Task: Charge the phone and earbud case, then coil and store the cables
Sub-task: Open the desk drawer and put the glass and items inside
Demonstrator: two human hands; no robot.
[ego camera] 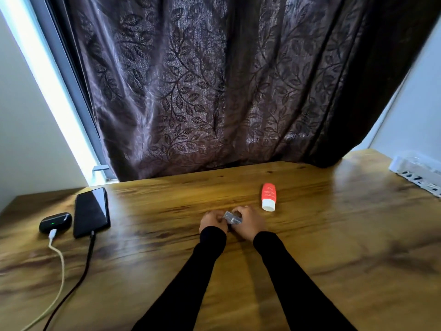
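A black phone (pixel 91 211) lies face up at the left of the wooden table (pixel 334 235), with a black cable (pixel 82 271) plugged into its near end. Left of it sits a black earbud case (pixel 55 222) showing a green light, with a white cable (pixel 60 266) plugged in. Both cables run off the near edge. At the table's middle my left hand (pixel 213 222) and my right hand (pixel 249 222) together hold a small grey, shiny object (pixel 232 218) between their fingers; what it is cannot be told.
A red tube with a white cap (pixel 269 196) lies just right of my hands. A white power strip (pixel 416 174) sits at the far right edge. A dark leaf-patterned curtain (pixel 226 80) hangs behind the table.
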